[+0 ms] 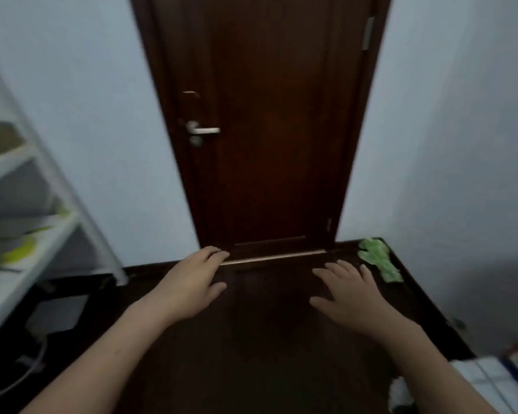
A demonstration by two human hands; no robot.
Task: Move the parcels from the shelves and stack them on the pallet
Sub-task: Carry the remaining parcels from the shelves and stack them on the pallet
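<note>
Both hands reach forward over the dark floor, palms down, and neither holds anything. The left hand has its grip released, fingers straight and close together, pointing at the foot of the door. The right hand also has its grip released, fingers spread.

The white shelves stand at the left edge. Blurred grey parcels with yellow-green marks lie on the middle shelf, well apart from both hands. A brownish thing sits on the shelf above, too blurred to tell what it is.

The door is dark brown and shut, with a silver handle on its left side. A crumpled green lump lies on the floor at the far right, just beyond the right hand. White boxes show at the near right corner.
</note>
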